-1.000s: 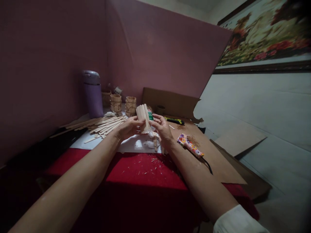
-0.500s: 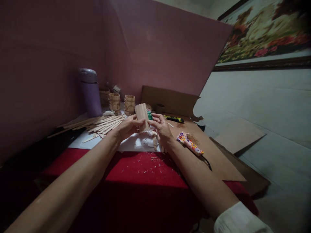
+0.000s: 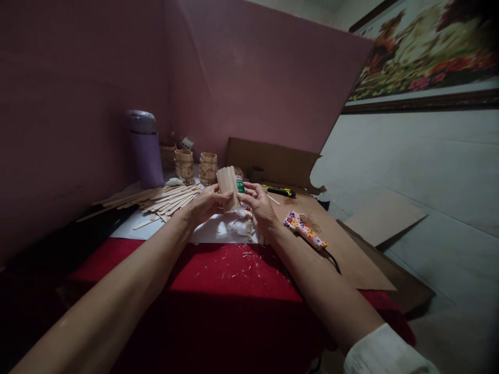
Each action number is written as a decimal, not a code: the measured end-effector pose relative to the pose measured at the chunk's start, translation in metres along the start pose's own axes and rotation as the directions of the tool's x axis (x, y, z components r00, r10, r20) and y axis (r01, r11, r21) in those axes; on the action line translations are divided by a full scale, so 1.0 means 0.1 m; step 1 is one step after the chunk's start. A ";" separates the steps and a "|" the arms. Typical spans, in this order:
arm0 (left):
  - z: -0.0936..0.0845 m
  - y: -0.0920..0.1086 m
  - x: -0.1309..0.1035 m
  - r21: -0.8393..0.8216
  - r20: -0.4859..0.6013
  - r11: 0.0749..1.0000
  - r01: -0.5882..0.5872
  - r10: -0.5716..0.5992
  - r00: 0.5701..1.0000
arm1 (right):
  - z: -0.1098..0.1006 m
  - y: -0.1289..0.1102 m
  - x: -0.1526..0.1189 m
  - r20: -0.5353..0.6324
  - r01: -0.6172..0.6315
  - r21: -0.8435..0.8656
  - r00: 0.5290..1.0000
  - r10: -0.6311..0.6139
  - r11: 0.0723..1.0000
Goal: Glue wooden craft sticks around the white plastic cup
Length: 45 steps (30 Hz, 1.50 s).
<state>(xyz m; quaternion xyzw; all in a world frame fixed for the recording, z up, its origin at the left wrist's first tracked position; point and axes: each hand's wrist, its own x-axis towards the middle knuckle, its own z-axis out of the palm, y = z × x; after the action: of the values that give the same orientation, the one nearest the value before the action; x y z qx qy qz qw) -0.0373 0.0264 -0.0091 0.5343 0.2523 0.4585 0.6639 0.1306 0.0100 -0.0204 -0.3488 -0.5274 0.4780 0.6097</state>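
Note:
Between my hands is a clear plastic bottle section (image 3: 240,185) with a green label, partly covered by wooden craft sticks (image 3: 227,184) standing side by side. My left hand (image 3: 208,201) is closed on its left side, the thumb lying across the sticks. On the right side my right hand (image 3: 260,205) grips it, thumb in front near the label; some of its fingers are hidden behind. Below them, a white sheet (image 3: 206,232) carries crumpled clear plastic and a few stick pieces. Loose craft sticks (image 3: 171,200) lie fanned out to the left of my left hand.
A purple bottle (image 3: 146,156) and stick-covered cups (image 3: 208,167) stand at the back. Right of my hands, a flowered glue gun (image 3: 304,229) with a black cord and a yellow-black utility knife (image 3: 281,191) lie on cardboard (image 3: 351,265). Wood scraps litter the red cloth (image 3: 230,280).

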 end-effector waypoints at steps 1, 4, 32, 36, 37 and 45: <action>-0.01 0.00 0.00 0.003 0.002 1.000 0.000 0.000 1.000 | 0.00 0.00 0.00 -0.004 -0.001 -0.005 1.000 0.001 1.000; -0.01 0.00 0.01 0.015 -0.007 1.000 0.009 -0.009 1.000 | -0.01 0.01 0.01 -0.015 -0.003 -0.007 1.000 0.003 1.000; 0.02 0.00 0.00 0.014 -0.008 1.000 0.001 -0.001 1.000 | -0.01 0.03 0.01 0.007 0.030 -0.014 1.000 -0.030 0.999; 0.01 0.00 0.00 0.015 -0.014 1.000 -0.004 0.004 1.000 | -0.01 0.04 0.02 0.010 0.040 -0.016 0.999 -0.040 0.999; 0.01 0.00 0.00 0.015 -0.013 1.000 -0.006 0.006 1.000 | -0.01 0.04 0.02 0.012 0.043 -0.016 0.999 -0.043 0.999; 0.02 0.01 0.00 0.030 -0.024 1.000 -0.004 0.004 1.000 | -0.01 0.06 0.03 0.019 0.054 -0.019 0.998 -0.053 0.998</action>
<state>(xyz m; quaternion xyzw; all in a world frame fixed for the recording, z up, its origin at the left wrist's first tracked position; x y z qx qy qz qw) -0.0359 0.0249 -0.0073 0.5390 0.2659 0.4624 0.6519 0.1307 0.0151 -0.0249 -0.3363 -0.5467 0.4595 0.6140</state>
